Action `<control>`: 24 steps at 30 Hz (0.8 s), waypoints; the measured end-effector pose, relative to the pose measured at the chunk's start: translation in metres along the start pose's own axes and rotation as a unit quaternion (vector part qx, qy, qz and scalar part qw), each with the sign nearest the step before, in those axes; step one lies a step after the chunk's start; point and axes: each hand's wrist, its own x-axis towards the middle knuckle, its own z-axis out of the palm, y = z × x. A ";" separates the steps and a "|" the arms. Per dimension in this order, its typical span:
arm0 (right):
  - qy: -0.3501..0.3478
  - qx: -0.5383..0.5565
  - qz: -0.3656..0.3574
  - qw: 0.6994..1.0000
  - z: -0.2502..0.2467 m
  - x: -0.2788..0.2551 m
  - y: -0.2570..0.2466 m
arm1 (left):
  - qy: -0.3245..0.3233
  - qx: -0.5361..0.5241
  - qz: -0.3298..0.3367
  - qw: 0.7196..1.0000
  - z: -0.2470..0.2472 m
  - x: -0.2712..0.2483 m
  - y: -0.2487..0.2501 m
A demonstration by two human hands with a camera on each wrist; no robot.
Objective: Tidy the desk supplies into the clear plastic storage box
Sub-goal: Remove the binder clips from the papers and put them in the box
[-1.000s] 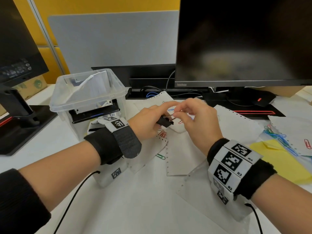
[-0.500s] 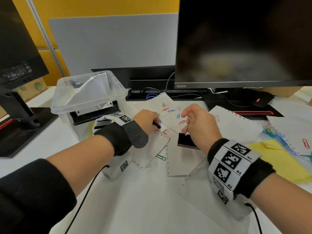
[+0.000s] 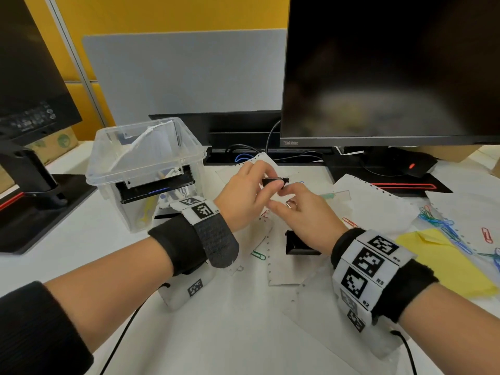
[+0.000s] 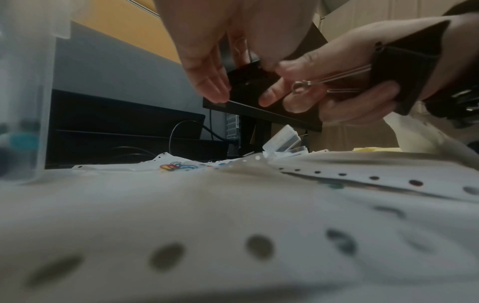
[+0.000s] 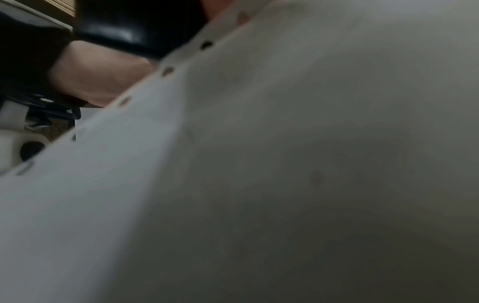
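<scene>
Two clips at once: small clip pinched by left hand, big clip under curled right hand fingers. From weak grip, may drop onto papers.

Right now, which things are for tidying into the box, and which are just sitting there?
For tidying: clear storage box, small binder clip pinched by left hand, big binder clip, paper clips.
Just there: monitor, mouse.

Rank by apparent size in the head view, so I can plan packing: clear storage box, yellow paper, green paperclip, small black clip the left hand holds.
1. clear storage box
2. yellow paper
3. small black clip and green paperclip: too alike to rank.
</scene>
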 end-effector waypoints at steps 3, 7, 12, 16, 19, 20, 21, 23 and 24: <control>-0.005 -0.018 -0.040 0.999 0.003 0.002 0.001 | -0.031 -0.016 0.010 0.999 -0.001 0.000 0.002; 0.001 -0.029 -0.046 0.999 0.002 0.002 0.003 | -0.049 -0.013 0.053 0.997 -0.001 -0.003 0.003; -0.029 0.013 -0.076 0.997 0.000 0.002 0.003 | 0.026 -0.012 0.042 0.999 -0.007 -0.001 0.001; -0.048 0.047 -0.124 0.990 -0.002 0.001 0.005 | 0.112 -0.038 -0.005 0.993 -0.011 0.002 0.001; -0.063 0.050 -0.147 0.986 -0.004 0.001 0.007 | 0.138 -0.094 -0.050 0.985 -0.011 0.005 -0.004; -0.072 0.048 -0.153 0.984 -0.003 -0.001 0.008 | 0.144 -0.107 -0.068 0.981 -0.011 0.006 -0.006; -0.078 0.041 -0.155 0.984 -0.001 -0.003 0.007 | 0.143 -0.111 -0.077 0.981 -0.011 0.007 -0.008; -0.066 0.016 -0.150 0.986 0.000 -0.004 0.007 | 0.129 -0.089 -0.070 0.985 -0.009 0.006 -0.008; -0.047 0.007 -0.139 0.989 0.000 -0.003 0.008 | 0.128 -0.075 -0.064 0.987 -0.009 0.006 -0.007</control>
